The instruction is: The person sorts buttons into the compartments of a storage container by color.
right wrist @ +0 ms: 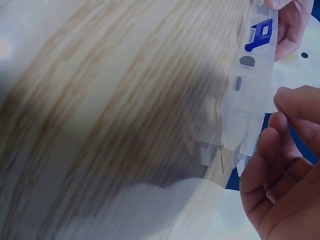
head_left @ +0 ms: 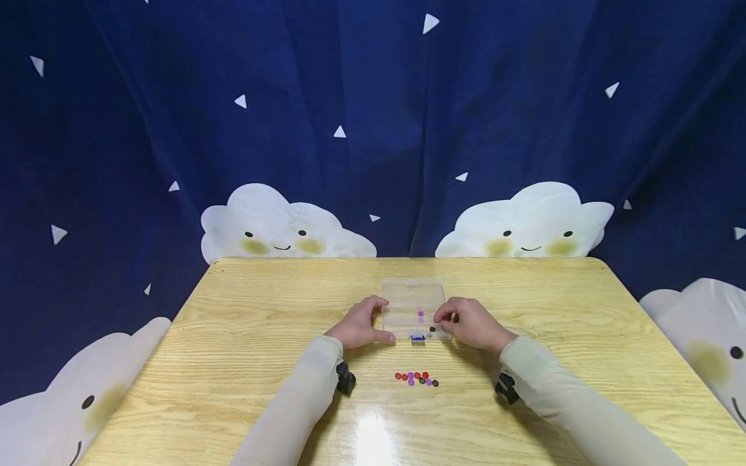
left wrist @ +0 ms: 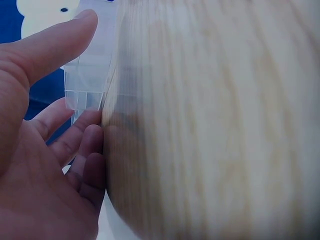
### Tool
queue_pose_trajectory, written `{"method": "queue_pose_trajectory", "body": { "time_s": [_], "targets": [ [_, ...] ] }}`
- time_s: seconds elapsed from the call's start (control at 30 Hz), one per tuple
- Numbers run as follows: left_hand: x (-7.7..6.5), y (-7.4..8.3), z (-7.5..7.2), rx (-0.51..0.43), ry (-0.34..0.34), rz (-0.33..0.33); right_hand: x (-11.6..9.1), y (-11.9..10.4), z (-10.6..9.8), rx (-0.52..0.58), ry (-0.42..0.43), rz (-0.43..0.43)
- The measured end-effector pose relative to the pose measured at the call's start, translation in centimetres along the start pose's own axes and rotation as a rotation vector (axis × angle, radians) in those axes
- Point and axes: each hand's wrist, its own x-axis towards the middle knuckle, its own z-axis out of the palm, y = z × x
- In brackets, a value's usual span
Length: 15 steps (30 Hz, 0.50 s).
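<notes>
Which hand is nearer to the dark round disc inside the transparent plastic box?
The right hand; its fingertips are near the disc. The left hand is farther, at the left edge of the box.

A dark blue curtain (head_left: 373,77) hangs at twelve o'clock, with little white triangles (head_left: 430,24) on it. Smiley white clouds (head_left: 271,220) sit at nine, eleven, one and three o'clock around the wooden table (head_left: 262,310).

A bare right hand (right wrist: 290,185), its thumb and fingers curled inward, hovers just beside a clear, translucent plastic box (right wrist: 245,112) on a pale wood-grain tabletop (right wrist: 100,100). Two dark, rounded shapes (right wrist: 247,61) show through the box wall near a bright blue, angular latch (right wrist: 260,36). A left hand (right wrist: 296,25) appears at the box's upper end, partly out of frame.
</notes>
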Motion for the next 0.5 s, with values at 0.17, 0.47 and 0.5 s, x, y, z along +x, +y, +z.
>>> {"method": "queue_pose_trajectory", "body": {
  "time_s": [0.17,0.47,0.5],
  "targets": [
    [-0.02,-0.01,-0.08,-0.001,0.000,0.003,-0.16,-0.12,-0.27,0.025,0.013,-0.004],
    [0.07,-0.05,0.02,-0.001,0.002,-0.002,-0.40,-0.61,-0.64,0.039,0.008,0.006],
    [0.08,-0.05,0.03,0.000,0.001,-0.003,-0.46,-0.71,-0.65,0.041,0.003,0.014]
  ]
}}
